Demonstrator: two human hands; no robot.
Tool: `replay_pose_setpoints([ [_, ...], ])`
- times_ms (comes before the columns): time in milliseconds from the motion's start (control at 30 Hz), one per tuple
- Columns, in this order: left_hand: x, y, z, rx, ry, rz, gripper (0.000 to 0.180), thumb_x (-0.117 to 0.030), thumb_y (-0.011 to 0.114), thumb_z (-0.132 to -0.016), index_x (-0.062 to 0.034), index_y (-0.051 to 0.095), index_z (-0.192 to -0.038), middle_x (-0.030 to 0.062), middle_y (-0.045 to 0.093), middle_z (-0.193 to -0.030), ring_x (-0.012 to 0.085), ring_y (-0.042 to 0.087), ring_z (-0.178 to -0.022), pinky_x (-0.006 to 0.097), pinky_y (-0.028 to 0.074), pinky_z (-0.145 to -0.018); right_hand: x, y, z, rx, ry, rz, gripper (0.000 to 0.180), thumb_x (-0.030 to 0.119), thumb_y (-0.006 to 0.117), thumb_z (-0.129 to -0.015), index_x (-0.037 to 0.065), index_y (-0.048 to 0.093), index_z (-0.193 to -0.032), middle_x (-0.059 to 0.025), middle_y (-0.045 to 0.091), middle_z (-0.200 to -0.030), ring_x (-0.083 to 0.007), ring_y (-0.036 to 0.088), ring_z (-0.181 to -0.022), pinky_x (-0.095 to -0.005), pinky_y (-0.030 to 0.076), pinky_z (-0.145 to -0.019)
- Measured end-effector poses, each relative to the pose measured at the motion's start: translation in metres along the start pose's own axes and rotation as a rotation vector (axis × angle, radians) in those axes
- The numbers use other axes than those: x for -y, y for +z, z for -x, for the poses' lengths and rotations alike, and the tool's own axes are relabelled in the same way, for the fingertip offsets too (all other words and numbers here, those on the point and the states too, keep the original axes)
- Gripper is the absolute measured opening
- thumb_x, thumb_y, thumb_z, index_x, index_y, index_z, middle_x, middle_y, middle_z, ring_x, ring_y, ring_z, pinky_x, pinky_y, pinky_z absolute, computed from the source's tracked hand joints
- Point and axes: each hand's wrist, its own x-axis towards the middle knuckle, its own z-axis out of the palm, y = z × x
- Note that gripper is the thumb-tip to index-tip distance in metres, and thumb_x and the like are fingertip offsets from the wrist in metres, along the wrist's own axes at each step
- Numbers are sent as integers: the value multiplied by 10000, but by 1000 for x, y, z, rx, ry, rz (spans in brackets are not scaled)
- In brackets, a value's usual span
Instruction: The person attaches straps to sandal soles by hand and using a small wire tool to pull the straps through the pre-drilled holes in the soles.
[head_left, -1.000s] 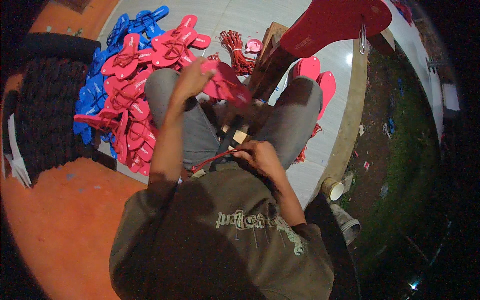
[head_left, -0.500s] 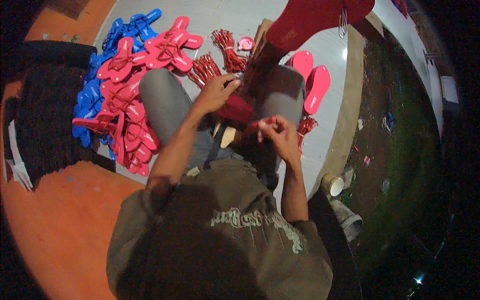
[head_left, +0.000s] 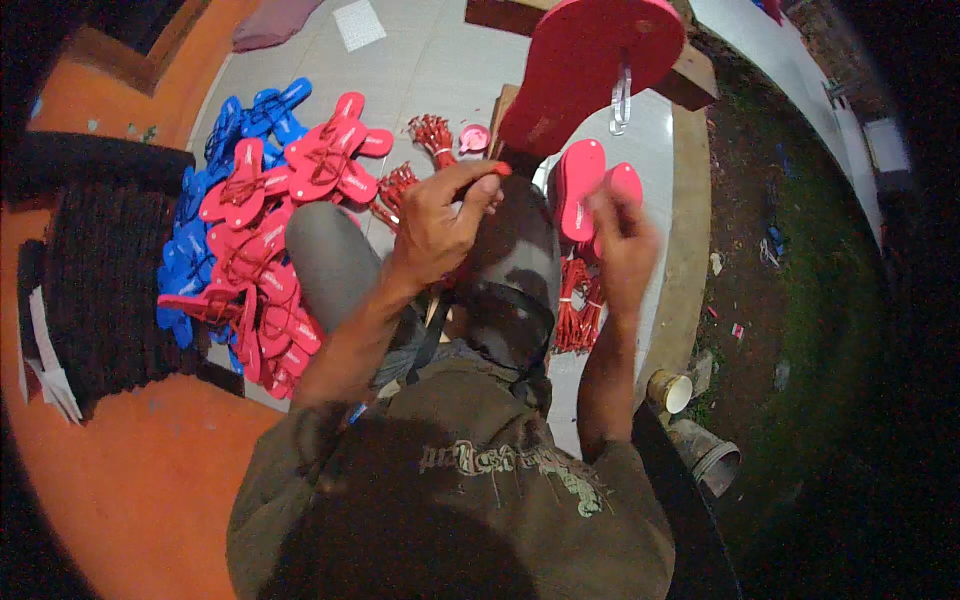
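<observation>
Because right hand is blurred, cannot tell if it grips anything; it partly hides pink soles behind. Left hand pinches small red bit, mostly hidden by fingers. Beyond fingertips, big red sole: flat, round-ended, slanting, top edge cut off.

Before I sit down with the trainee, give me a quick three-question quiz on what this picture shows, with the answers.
1. True or false: the blue sandals lie to the person's left.
2. Which are nearer the right hand: A, the pink soles, or B, the blue sandals?
3. What colour is the small piece at the fingertips of the left hand?
Key: 1, true; 2, A; 3, orange-red.
</observation>
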Motion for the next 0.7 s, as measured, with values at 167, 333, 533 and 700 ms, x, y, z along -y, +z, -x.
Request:
replay_pose_setpoints([
  [167,-75,5,-52,179,533,-186,143,-118,470,-842,-7,557,-863,77,561,-726,138,536,-649,261,433,-602,96,2,-94,-230,-697,-49,279,195,573,-834,-15,567,-1017,-101,591,-966,-143,581,-820,-257,460,-754],
  [333,-67,15,-63,285,632,-403,142,-124,513,-809,3,566,-844,134,586,-769,273,586,-701,336,455,-636,98,11,-118,21,-496,68,304,270,583,-828,5,592,-977,-48,614,-844,-89,564,-763,-222,457,-657],
  [533,-84,11,-77,383,655,-656,148,-160,523,-805,-22,561,-840,137,573,-724,319,563,-677,361,447,-608,119,10,-109,163,-440,73,265,259,548,-847,-3,553,-810,-42,550,-668,-90,496,-618,-243,404,-541],
  [700,-102,-3,-87,330,755,-800,216,-215,544,-787,-39,557,-911,135,572,-811,307,560,-749,377,441,-672,90,1,-90,59,-554,178,227,211,609,-800,2,600,-889,-46,614,-786,-105,562,-725,-241,447,-661],
])
